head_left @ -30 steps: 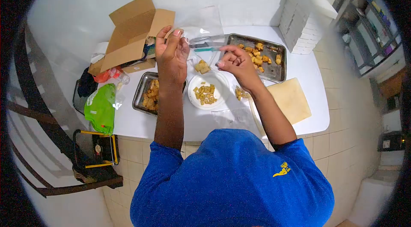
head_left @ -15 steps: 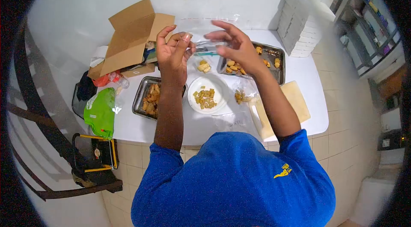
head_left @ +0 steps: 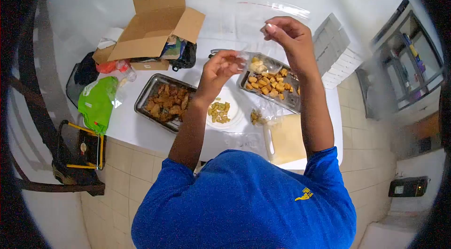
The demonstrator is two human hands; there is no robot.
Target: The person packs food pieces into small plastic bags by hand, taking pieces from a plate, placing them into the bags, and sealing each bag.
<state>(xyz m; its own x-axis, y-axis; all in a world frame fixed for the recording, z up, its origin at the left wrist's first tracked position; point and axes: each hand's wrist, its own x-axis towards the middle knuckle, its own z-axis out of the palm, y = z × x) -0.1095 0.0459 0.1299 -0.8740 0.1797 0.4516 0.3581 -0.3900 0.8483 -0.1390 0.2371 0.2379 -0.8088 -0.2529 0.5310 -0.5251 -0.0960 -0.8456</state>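
Above the table my right hand (head_left: 293, 38) pinches a clear plastic bag (head_left: 256, 28), whose top edge carries a thin red line. My left hand (head_left: 220, 73) is lower and to the left, its curled fingers gripping the bag's side near a crinkled part. Pale yellow chunks (head_left: 258, 65) show through the plastic at the bag's bottom, in front of a metal tray (head_left: 293, 101) of browned cubes. Under my left wrist a white plate (head_left: 235, 120) bears greenish-yellow pieces (head_left: 219, 112), partly hidden by the forearm.
A second metal tray (head_left: 141, 101) holds browned fried pieces. Another clear bag with chunks (head_left: 257, 117) lies beside a cream cutting board (head_left: 287, 141). An open cardboard box (head_left: 145, 28), a green bag (head_left: 97, 103) and stacked white boxes (head_left: 336, 54) stand around the table.
Both hands have shifted right with the bag, the right one higher and the left one lower. My right hand's spread fingers have closed into a pinch. The camera view has turned.
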